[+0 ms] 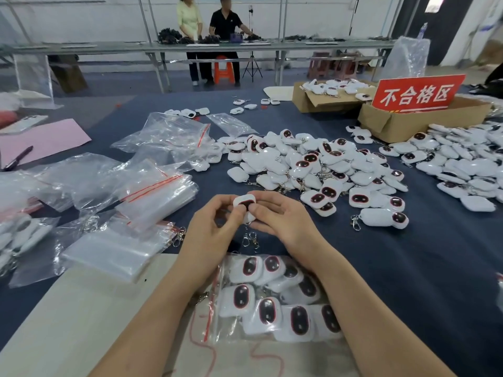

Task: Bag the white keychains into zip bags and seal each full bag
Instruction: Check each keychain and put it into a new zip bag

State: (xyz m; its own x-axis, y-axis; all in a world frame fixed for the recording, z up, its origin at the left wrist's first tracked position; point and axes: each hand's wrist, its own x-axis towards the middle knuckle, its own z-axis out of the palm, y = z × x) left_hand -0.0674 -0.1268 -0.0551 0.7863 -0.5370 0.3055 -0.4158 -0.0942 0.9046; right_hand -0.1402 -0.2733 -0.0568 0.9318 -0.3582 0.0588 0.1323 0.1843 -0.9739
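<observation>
Red sign (416, 91) "不合格区" on box (402, 121), both hands (215, 221) pinching keychain (245, 204)

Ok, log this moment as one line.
left hand: pinches keychain | right hand: pinches same keychain | zip bag: loaded, lying flat, seal unclear

A long grey workbench (114, 47) spans the far side, a white wall (81, 20) behind it and two people (215, 23) standing at it. Beneath it an orange stool (224, 69) and a tripod (251, 68) stand on grey-blue floor (109, 83); a dark curtain (441, 28) hangs to its right
</observation>
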